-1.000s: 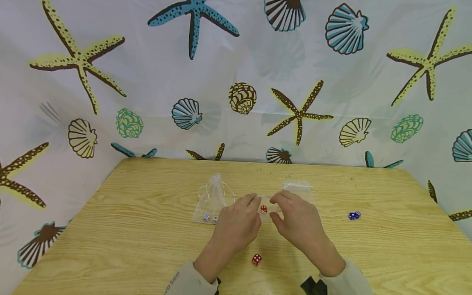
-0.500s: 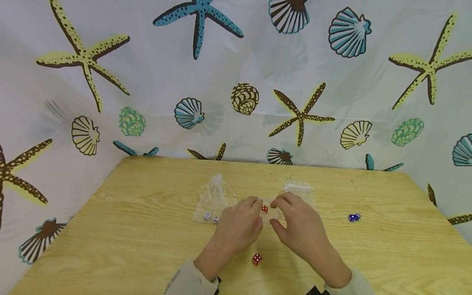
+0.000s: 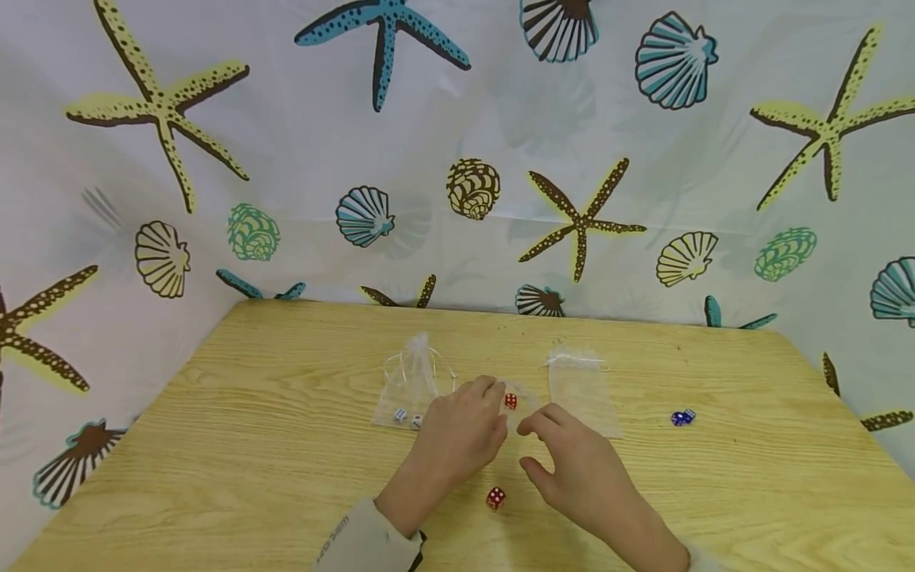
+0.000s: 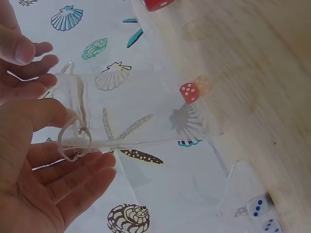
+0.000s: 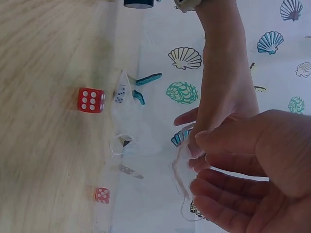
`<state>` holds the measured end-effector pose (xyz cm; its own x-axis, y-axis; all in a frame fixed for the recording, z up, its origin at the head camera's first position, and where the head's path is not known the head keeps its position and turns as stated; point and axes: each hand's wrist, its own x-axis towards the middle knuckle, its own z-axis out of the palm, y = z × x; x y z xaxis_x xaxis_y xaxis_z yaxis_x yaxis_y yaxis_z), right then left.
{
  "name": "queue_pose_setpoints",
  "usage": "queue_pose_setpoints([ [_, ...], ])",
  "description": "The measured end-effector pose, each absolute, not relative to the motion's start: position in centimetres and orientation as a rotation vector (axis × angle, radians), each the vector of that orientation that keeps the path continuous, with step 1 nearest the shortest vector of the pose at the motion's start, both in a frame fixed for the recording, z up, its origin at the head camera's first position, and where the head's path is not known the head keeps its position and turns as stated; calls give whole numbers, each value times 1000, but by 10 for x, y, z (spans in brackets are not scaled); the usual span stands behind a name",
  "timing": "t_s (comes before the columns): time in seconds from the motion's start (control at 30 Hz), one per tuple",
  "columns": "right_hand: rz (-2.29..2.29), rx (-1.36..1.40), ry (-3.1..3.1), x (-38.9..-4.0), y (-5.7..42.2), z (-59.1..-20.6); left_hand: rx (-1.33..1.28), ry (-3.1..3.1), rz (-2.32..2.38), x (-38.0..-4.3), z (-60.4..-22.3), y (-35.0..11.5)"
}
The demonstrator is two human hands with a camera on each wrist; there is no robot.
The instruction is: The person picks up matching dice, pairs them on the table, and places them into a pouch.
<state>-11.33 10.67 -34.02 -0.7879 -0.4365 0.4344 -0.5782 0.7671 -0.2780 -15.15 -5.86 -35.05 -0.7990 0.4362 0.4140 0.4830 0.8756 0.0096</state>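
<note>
Head and left-wrist views: left hand [image 3: 461, 429] pinches sheer pouch [image 4: 141, 90] by drawstring end, likely so red die [image 4: 189, 92], apparently inside, settles at far end; right hand [image 3: 572, 465] nearby, fingers loosely bent, gripping nothing; second die [image 3: 496, 498] on surface [image 3: 286, 477].

Yellow wood-grained tabletop [image 3: 250, 461]
White-dotted red die [image 3: 496, 498] near the front edge, blue dice [image 3: 678, 419] nearer the right, sheer white bag [image 4: 155, 87]

Sheer cloth bag [image 4: 141, 94], smooth die [image 4: 189, 92]
</note>
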Motion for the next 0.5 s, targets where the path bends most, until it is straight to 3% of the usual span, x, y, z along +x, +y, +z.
queue_pose_setpoints([
  [0.5,633,994,-2826,-112,91,-362,-654,-2666,-209,-154,-353,-65],
])
